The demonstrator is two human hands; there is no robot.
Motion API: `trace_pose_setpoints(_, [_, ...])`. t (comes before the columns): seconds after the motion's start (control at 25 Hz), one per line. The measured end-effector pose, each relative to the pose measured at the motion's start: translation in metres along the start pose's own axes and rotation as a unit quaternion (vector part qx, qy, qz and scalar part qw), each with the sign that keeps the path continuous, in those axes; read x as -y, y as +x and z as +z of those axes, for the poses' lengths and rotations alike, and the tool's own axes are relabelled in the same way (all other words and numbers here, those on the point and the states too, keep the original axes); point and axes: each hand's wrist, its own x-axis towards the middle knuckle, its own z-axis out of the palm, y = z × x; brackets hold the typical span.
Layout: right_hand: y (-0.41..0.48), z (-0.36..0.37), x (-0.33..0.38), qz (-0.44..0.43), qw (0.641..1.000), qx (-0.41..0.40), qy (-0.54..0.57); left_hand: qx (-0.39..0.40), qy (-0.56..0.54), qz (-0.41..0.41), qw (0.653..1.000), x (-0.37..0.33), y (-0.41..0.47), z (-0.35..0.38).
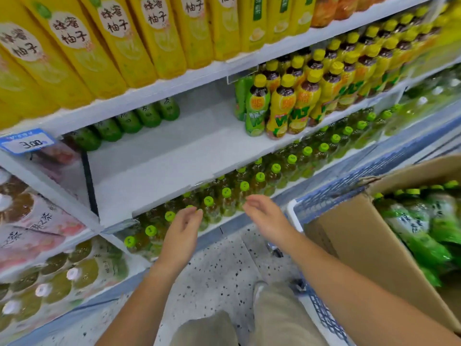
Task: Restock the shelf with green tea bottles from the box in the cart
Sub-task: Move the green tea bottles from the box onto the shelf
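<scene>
Left hand, right hand: fingers loosely curled, holding nothing, low before white shelf. Green tea bottles, glossy, green-labelled, lie in brown cardboard box, right of right hand, not touching.

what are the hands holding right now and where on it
Nothing is held. The left hand and the right hand are both empty, fingers loosely curled, in front of the green-capped bottles.

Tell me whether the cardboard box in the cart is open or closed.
Open. Nothing covers the top of the cardboard box, and the green tea bottles inside it are in plain sight.
</scene>
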Motion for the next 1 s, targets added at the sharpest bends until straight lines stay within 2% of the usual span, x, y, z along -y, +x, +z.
trace_pose_setpoints(0.2, [-0.093, -0.039, 0.009, 0.064, 0.998, -0.024, 0.01, 0.047, 0.048, -0.009, 0.998, -0.042, -0.079, 0.013])
trace_pose_setpoints(0.52, [-0.208, -0.12, -0.024, 0.093, 0.979, -0.177, 0.035, 0.174, 0.119, 0.002, 0.978, -0.08, -0.138, 0.078])
trace_pose_setpoints(0.8, [-0.256, -0.226, -0.068, 0.117, 0.961, -0.243, 0.065, 0.258, 0.136, 0.018, 0.956, -0.123, -0.174, 0.197])
trace_pose_setpoints(1.0, [-0.254, -0.323, -0.1, 0.129, 0.965, -0.223, 0.047, 0.27, 0.126, 0.019, 0.954, -0.157, -0.181, 0.309])
